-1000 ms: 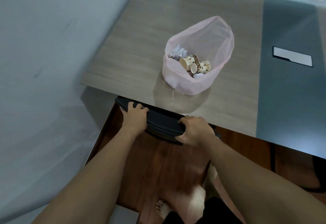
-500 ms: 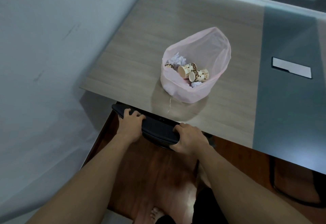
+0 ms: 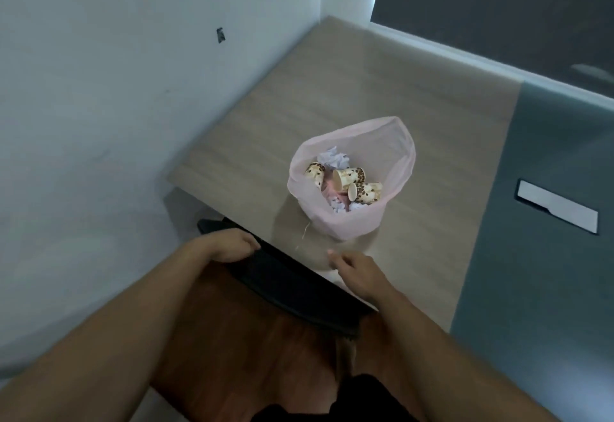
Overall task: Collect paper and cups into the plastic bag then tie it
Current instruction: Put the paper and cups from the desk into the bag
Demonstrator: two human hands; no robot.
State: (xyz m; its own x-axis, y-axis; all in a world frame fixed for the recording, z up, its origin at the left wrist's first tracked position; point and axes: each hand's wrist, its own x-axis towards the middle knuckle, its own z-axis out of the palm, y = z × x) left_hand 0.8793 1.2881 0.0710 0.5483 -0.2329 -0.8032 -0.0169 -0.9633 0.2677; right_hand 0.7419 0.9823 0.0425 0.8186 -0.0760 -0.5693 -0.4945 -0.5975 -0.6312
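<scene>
The plastic bag [image 3: 345, 222] is standing open on the table [image 3: 398, 95], holding the cups [image 3: 349, 178] and paper [image 3: 334, 157], so tying looks like the step in hand. The right hand [image 3: 357, 272] is hovering near it, empty and loosely curled. The left hand [image 3: 229, 245] is lying on the chair back [image 3: 282, 275] (a grip cannot be told). Next, both hands need to gather the rim.

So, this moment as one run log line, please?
bag open on table | cups, paper inside | left hand on chair | right hand free, near bag
</scene>
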